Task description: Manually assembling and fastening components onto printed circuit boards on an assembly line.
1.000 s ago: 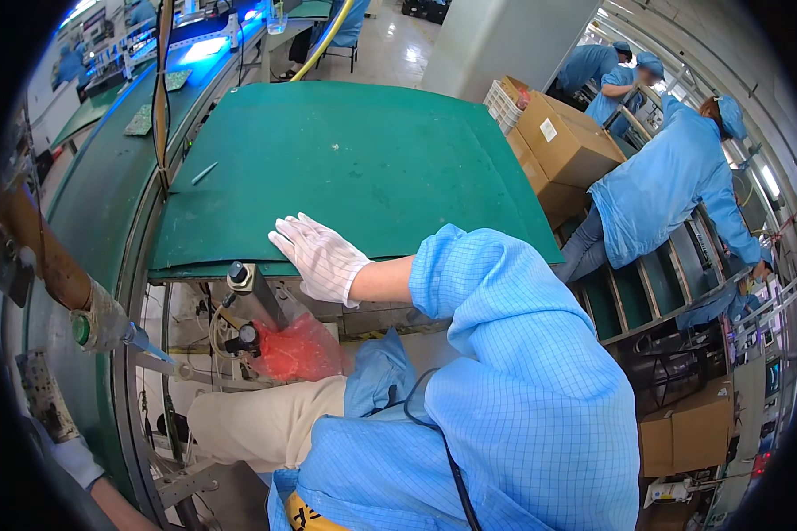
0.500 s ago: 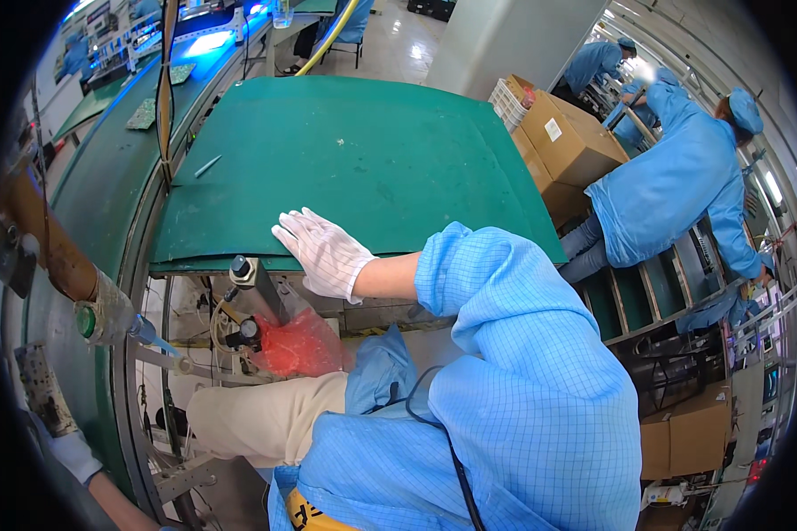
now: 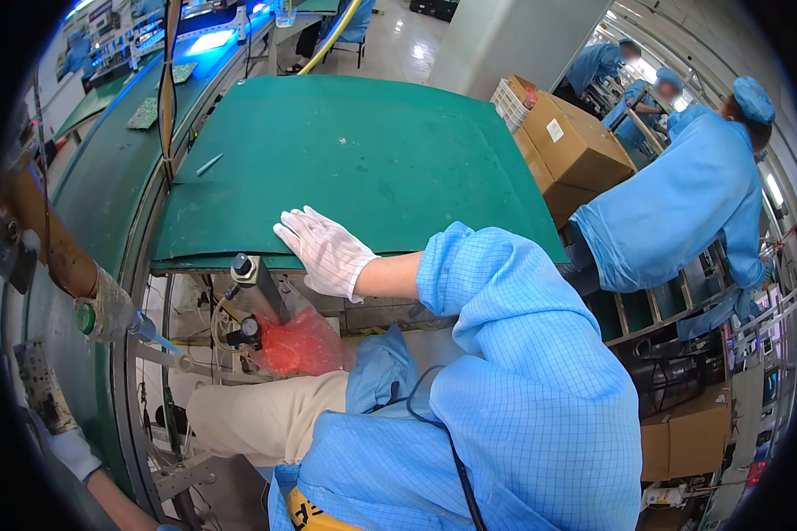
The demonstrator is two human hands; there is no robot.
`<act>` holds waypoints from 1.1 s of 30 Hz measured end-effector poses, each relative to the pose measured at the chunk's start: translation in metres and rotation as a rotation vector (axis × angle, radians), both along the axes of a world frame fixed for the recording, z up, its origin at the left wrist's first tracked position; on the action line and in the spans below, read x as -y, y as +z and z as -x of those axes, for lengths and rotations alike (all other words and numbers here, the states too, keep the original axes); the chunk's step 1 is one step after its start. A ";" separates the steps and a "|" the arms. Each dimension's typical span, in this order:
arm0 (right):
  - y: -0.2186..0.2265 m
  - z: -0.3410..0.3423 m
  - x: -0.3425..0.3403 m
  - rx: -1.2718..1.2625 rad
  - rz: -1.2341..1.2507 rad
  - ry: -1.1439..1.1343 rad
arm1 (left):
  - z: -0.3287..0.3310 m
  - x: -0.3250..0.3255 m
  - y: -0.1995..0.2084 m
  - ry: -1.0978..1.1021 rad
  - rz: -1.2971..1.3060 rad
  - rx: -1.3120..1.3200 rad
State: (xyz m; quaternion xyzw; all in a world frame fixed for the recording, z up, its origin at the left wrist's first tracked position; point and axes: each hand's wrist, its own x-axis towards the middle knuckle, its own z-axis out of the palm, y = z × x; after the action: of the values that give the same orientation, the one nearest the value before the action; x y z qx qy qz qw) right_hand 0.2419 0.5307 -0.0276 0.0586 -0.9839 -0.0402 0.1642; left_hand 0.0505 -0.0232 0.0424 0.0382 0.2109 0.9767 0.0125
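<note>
My right hand (image 3: 326, 251), in a white striped glove, rests flat at the near edge of a green-topped table (image 3: 354, 159). Its fingers are stretched out and nothing is under them but the mat. At the far lower left, my left hand (image 3: 75, 453), also gloved in white, grips the near end of a circuit board (image 3: 44, 388). The fingers are partly hidden by the board and the dark rim. Beyond the board, above the conveyor, hangs a taped brown bar with a green-capped bottle (image 3: 87, 317) and a blue nozzle (image 3: 155, 334).
A green conveyor (image 3: 106, 212) runs along the left, carrying circuit boards (image 3: 143, 113) farther up. A thin pale stick (image 3: 209, 165) lies on the table. Below its near edge are a metal cylinder (image 3: 261, 290) and a red plastic bag (image 3: 299, 343). Cardboard boxes (image 3: 576, 133) and a co-worker (image 3: 682, 208) are at right.
The co-worker at right has shifted and turned, the upper body now farther right and lower. Both my hands stay in nearly the same place.
</note>
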 end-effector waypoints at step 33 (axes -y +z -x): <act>0.001 -0.001 0.001 0.005 -0.012 -0.001 | 0.035 0.056 -0.038 0.093 0.077 -0.035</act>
State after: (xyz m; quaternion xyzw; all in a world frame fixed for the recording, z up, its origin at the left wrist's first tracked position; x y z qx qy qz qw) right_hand 0.2429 0.5296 -0.0268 0.0592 -0.9841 -0.0458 0.1613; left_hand 0.0159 -0.0790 0.0047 0.0448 0.2500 0.9666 -0.0353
